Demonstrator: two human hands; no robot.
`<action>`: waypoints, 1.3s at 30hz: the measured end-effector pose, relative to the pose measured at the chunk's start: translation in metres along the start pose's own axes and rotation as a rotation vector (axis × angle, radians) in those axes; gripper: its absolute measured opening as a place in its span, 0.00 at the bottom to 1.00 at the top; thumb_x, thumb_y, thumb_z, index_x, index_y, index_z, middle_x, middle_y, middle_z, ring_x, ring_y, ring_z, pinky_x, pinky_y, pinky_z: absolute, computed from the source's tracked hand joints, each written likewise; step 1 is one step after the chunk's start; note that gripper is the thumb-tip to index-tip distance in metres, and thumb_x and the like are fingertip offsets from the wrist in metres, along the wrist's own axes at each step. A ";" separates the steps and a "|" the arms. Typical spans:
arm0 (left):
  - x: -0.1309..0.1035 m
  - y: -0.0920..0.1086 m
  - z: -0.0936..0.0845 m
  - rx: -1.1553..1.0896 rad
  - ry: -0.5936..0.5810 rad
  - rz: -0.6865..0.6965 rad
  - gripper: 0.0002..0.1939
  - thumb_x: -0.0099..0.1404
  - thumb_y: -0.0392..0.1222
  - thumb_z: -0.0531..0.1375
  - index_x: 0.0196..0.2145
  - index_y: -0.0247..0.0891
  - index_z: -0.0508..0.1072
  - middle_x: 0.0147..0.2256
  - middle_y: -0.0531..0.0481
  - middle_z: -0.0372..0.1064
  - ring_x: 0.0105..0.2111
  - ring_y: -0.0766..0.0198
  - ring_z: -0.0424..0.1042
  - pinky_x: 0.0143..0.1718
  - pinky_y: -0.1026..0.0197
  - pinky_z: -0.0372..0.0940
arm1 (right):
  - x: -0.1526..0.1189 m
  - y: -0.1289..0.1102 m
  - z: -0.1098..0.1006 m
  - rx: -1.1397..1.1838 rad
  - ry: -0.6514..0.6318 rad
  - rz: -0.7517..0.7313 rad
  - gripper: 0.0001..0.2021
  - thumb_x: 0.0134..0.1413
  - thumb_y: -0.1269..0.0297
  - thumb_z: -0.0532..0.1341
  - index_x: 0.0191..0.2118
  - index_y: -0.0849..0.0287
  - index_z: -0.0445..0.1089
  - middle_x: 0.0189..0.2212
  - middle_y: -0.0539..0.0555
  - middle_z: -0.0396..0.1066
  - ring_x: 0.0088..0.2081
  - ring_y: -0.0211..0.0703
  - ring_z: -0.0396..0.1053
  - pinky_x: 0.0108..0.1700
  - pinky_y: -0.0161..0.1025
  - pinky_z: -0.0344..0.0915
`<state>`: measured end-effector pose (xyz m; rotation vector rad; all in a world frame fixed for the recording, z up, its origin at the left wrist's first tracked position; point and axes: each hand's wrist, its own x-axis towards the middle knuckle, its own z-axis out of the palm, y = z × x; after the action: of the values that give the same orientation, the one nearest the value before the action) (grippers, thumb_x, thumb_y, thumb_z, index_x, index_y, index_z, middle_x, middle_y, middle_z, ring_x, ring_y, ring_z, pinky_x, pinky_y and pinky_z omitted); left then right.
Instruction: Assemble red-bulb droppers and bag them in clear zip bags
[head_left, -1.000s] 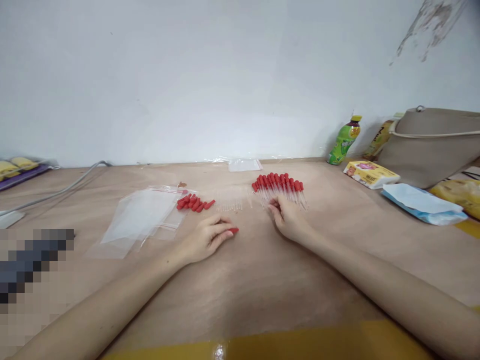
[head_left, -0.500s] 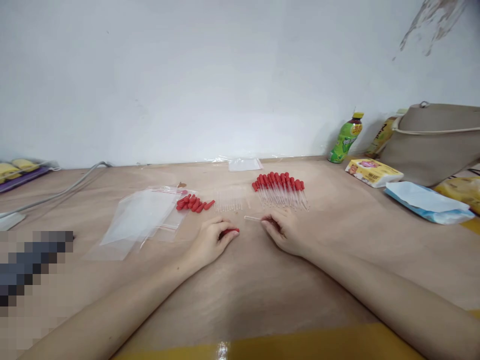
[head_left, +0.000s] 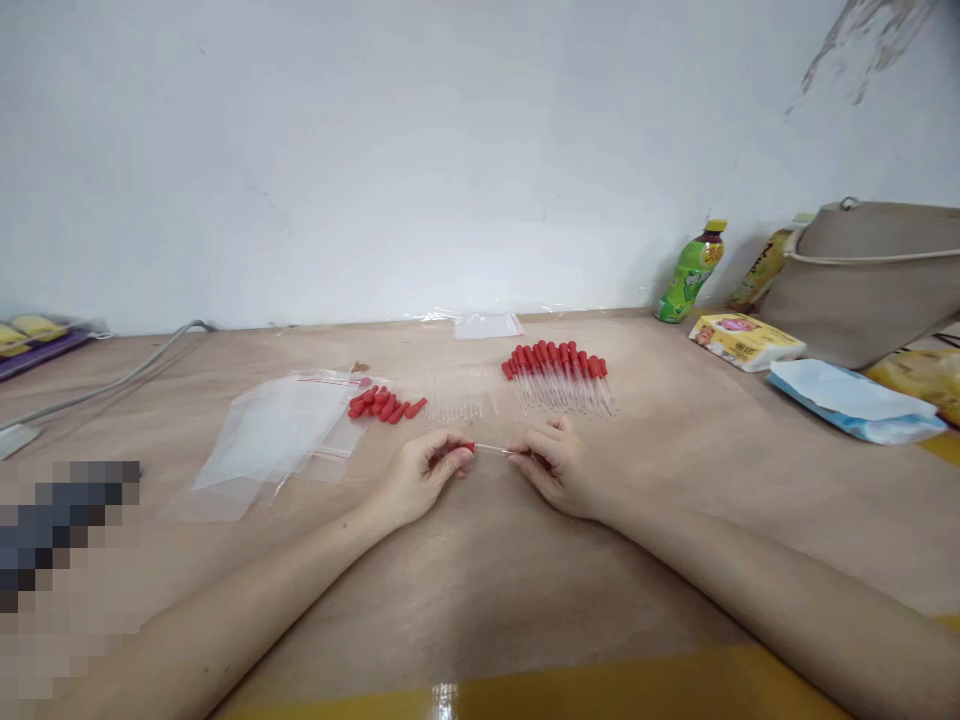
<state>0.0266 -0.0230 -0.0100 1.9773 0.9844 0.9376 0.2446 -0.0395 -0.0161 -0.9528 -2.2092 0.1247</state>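
Pinched in my left hand (head_left: 433, 470) is a red rubber bulb (head_left: 470, 448), mostly covered by the fingers. My right hand (head_left: 553, 465) is closed on a clear glass dropper tube (head_left: 493, 449), held level. The tube's left end meets the bulb's mouth; whether it sits inside I cannot tell. Beyond my left hand lies a pile of loose red bulbs (head_left: 382, 404). A row of bare clear tubes (head_left: 454, 396) lies to its right. Behind my right hand, several droppers with red bulbs fitted (head_left: 559, 372) lie side by side.
Clear zip bags (head_left: 259, 440) lie at the left, and a small one (head_left: 487, 326) by the wall. A green bottle (head_left: 691, 275), a tissue pack (head_left: 746, 341), a blue-and-white packet (head_left: 855, 400) and a grey bag (head_left: 862, 285) stand at the right. A cable (head_left: 142, 372) runs along the left.
My hands have come together. The tube's end, apart from the red bulb before, now meets it. The bulb has turned and risen slightly in my left fingers.
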 end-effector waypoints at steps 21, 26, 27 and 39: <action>-0.007 0.000 -0.003 0.314 -0.080 0.130 0.08 0.63 0.42 0.55 0.35 0.38 0.72 0.30 0.52 0.72 0.28 0.67 0.69 0.28 0.66 0.63 | 0.006 -0.007 -0.008 -0.198 -0.075 -0.055 0.11 0.56 0.68 0.52 0.32 0.60 0.71 0.25 0.50 0.71 0.24 0.34 0.59 0.36 0.40 0.44; -0.008 -0.002 -0.003 0.347 -0.084 0.170 0.07 0.63 0.41 0.55 0.35 0.37 0.71 0.30 0.52 0.72 0.28 0.67 0.70 0.28 0.66 0.63 | 0.006 -0.010 -0.006 -0.191 -0.121 -0.025 0.12 0.57 0.68 0.50 0.30 0.61 0.70 0.23 0.51 0.70 0.22 0.33 0.56 0.36 0.40 0.44; -0.008 -0.003 -0.002 0.356 -0.083 0.180 0.07 0.63 0.41 0.56 0.35 0.37 0.71 0.29 0.52 0.72 0.28 0.67 0.69 0.28 0.66 0.63 | 0.006 -0.010 -0.005 -0.185 -0.130 -0.016 0.13 0.57 0.67 0.50 0.29 0.61 0.70 0.23 0.51 0.70 0.22 0.33 0.56 0.35 0.40 0.44; -0.007 -0.007 -0.002 0.416 -0.067 0.259 0.07 0.63 0.42 0.56 0.35 0.37 0.71 0.29 0.51 0.72 0.28 0.67 0.70 0.29 0.65 0.63 | 0.008 -0.011 0.004 -0.091 -0.219 0.096 0.15 0.59 0.65 0.48 0.23 0.61 0.63 0.20 0.48 0.68 0.22 0.32 0.54 0.36 0.38 0.43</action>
<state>0.0197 -0.0252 -0.0167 2.5158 0.9576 0.8441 0.2317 -0.0413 -0.0112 -1.1430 -2.3856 0.1818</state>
